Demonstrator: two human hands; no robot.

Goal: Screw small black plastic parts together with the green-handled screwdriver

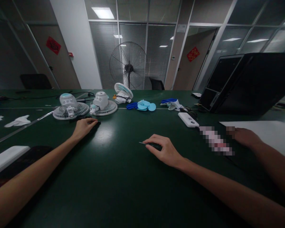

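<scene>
My right hand [161,148] is closed around the dark handle of a small screwdriver [156,146], its thin metal shaft pointing left just above the green table [133,190]. Farther left, my left hand [85,125] pinches a small black object [98,123] near the tabletop; its kind is too small and dark to make out. Just beyond that hand lie two white fan heads with round grilles, the left fan head [70,106] and the right fan head [104,104]. A light-blue fan blade [146,105] rests between my hands, farther back.
Another person's hand [245,136] rests by a white sheet [275,131] at right. Near it are a white power bank [188,120] and a large black computer case [249,82]. Behind lie another fan head [123,92] and blue-and-white gloves [172,103]. A white box [7,160] sits at left.
</scene>
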